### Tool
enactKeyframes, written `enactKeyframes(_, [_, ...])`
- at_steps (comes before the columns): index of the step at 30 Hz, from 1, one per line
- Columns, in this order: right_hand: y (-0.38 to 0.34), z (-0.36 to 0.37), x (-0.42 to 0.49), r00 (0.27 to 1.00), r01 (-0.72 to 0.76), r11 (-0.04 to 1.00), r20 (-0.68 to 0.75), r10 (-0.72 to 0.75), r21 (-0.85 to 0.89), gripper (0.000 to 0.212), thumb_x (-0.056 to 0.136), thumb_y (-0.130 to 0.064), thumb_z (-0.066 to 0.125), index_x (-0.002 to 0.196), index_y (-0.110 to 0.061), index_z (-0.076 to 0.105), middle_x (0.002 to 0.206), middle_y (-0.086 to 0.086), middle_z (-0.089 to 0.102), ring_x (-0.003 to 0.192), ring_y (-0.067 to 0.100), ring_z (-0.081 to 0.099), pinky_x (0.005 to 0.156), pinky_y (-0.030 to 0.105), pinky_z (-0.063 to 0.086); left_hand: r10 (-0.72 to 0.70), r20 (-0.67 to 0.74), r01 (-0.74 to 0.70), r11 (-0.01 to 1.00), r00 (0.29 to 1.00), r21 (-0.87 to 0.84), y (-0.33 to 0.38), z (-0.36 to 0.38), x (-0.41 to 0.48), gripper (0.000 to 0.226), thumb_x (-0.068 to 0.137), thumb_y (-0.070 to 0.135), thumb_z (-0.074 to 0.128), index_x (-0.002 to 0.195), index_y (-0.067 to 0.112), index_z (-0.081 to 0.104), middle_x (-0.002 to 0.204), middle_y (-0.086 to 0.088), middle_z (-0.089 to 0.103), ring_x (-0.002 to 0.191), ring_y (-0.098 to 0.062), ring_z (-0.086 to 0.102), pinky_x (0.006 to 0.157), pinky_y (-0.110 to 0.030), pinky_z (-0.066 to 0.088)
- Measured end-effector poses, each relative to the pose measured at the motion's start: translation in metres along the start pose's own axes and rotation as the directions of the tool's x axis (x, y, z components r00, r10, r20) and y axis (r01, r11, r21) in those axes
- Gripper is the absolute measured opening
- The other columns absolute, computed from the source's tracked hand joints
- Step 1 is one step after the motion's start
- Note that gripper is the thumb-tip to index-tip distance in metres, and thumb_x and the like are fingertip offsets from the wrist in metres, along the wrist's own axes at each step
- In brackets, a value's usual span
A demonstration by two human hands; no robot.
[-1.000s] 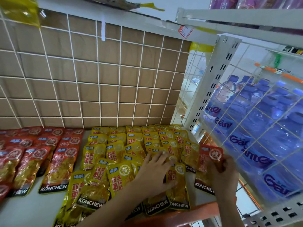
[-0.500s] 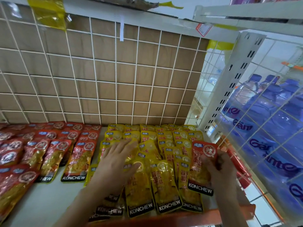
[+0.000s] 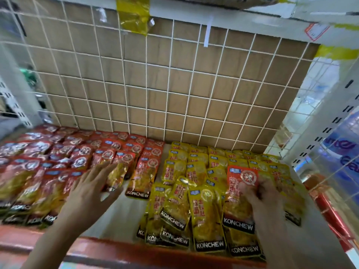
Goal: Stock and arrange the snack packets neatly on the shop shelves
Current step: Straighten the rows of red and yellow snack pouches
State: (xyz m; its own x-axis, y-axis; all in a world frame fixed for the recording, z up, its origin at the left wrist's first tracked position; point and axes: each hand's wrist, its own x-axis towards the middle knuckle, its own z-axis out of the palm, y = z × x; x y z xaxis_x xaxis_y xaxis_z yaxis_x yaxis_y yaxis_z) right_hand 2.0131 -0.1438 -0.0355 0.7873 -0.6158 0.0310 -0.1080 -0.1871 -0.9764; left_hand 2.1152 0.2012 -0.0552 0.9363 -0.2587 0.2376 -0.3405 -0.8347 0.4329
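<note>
Yellow KONCHEW snack packets [image 3: 206,210] lie in overlapping rows on the right half of the white shelf [image 3: 118,214]. Red KONCHEW packets [image 3: 77,158] cover the left half. My right hand [image 3: 260,199] holds one red packet [image 3: 240,193] upright above the yellow ones, fingers pinching its middle. My left hand [image 3: 87,189] is spread flat with fingers apart over the red packets near the gap between the two groups, holding nothing.
A white wire grid over brown board [image 3: 165,90] backs the shelf. An orange-red lip [image 3: 116,247] runs along the shelf's front edge. A wire side panel [image 3: 330,133] on the right has blue-labelled water bottles behind it. A shelf above carries yellow tape [image 3: 134,14].
My left hand has moved left, off the yellow packets and over the red ones. My right hand still holds the red packet, and the view has swung left.
</note>
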Motion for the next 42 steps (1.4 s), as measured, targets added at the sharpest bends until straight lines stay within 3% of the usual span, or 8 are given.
enactKeyframes(5, [-0.008,0.044,-0.008,0.993,0.026,1.000,0.119,-0.026,0.005,0.031,0.066,-0.029,0.074,0.090,-0.026,0.056,0.091,-0.003,0.068,0.084,0.016,0.065,0.077,0.040,0.053,-0.090,-0.025,0.090,0.996,0.996,0.019,-0.046,-0.021,-0.014,0.071,0.072,0.065,0.042,0.132,0.029,0.049,0.135,-0.003,0.052,0.114,-0.035,0.055,0.086,-0.055,0.047])
enactKeyframes(11, [-0.024,0.112,-0.024,0.954,0.115,0.992,0.286,-0.093,-0.060,0.044,0.073,-0.014,0.075,0.100,-0.037,0.050,0.095,-0.007,0.065,0.085,0.006,0.065,0.066,0.021,0.053,-0.128,-0.018,0.129,0.991,0.992,0.040,-0.094,-0.040,-0.020,0.070,0.073,0.066,0.041,0.133,0.031,0.048,0.138,0.002,0.050,0.120,-0.030,0.051,0.090,-0.054,0.043])
enactKeyframes(18, [-0.033,0.195,-0.052,0.878,0.260,0.915,0.470,-0.091,-0.307,0.053,0.075,-0.025,0.075,0.109,-0.048,0.042,0.104,-0.006,0.066,0.087,0.009,0.066,0.076,0.034,0.056,-0.110,-0.024,0.110,0.994,0.994,0.022,-0.141,-0.058,-0.014,0.071,0.076,0.066,0.041,0.133,0.025,0.049,0.135,-0.001,0.051,0.116,-0.030,0.054,0.089,-0.055,0.047])
enactKeyframes(22, [-0.033,0.223,-0.062,0.905,0.282,0.853,0.418,-0.084,-0.439,0.052,0.077,-0.030,0.073,0.115,-0.039,0.039,0.107,-0.005,0.064,0.090,0.009,0.063,0.078,0.031,0.055,-0.029,-0.019,0.030,0.999,0.999,0.037,-0.160,-0.060,-0.005,0.061,0.081,0.053,0.058,0.134,0.025,0.048,0.135,0.000,0.050,0.117,-0.032,0.054,0.087,-0.051,0.047])
enactKeyframes(29, [-0.041,0.233,-0.073,0.947,0.280,0.629,0.317,-0.056,-0.726,0.059,0.079,-0.049,0.063,0.131,-0.030,0.043,0.135,-0.011,0.042,0.123,0.009,0.043,0.102,0.028,0.038,0.051,0.058,-0.049,0.998,0.997,-0.031,-0.182,-0.062,0.018,0.071,0.077,0.062,0.044,0.139,0.028,0.043,0.144,0.008,0.040,0.127,-0.021,0.045,0.100,-0.044,0.038])
enactKeyframes(36, [-0.044,0.236,-0.078,0.957,0.263,0.493,0.289,-0.023,-0.830,0.058,0.085,-0.046,0.058,0.137,-0.033,0.037,0.136,-0.012,0.037,0.127,0.008,0.034,0.106,0.026,0.028,0.199,0.068,-0.193,0.978,0.978,-0.080,-0.197,-0.069,0.028,0.070,0.079,0.068,0.032,0.138,0.032,0.041,0.139,0.020,0.035,0.129,-0.011,0.039,0.101,-0.035,0.031])
enactKeyframes(38, [-0.041,0.238,-0.081,0.958,0.269,0.496,0.281,-0.053,-0.825,0.053,0.086,-0.042,0.059,0.134,-0.032,0.042,0.136,-0.011,0.041,0.128,0.011,0.034,0.107,0.030,0.028,0.218,0.087,-0.209,0.973,0.972,-0.099,-0.204,-0.070,0.028,0.075,0.078,0.077,0.025,0.140,0.036,0.037,0.140,0.025,0.028,0.131,-0.006,0.033,0.105,-0.035,0.028])
enactKeyframes(42, [-0.040,0.247,-0.093,0.965,0.263,0.678,0.188,-0.185,-0.686,0.043,0.087,-0.036,0.058,0.128,-0.026,0.052,0.134,-0.003,0.047,0.124,0.012,0.039,0.100,0.035,0.031,0.211,0.066,-0.202,0.973,0.975,-0.112,-0.217,-0.073,0.022,0.073,0.081,0.078,0.022,0.139,0.037,0.038,0.142,0.019,0.036,0.128,-0.011,0.040,0.104,-0.039,0.033])
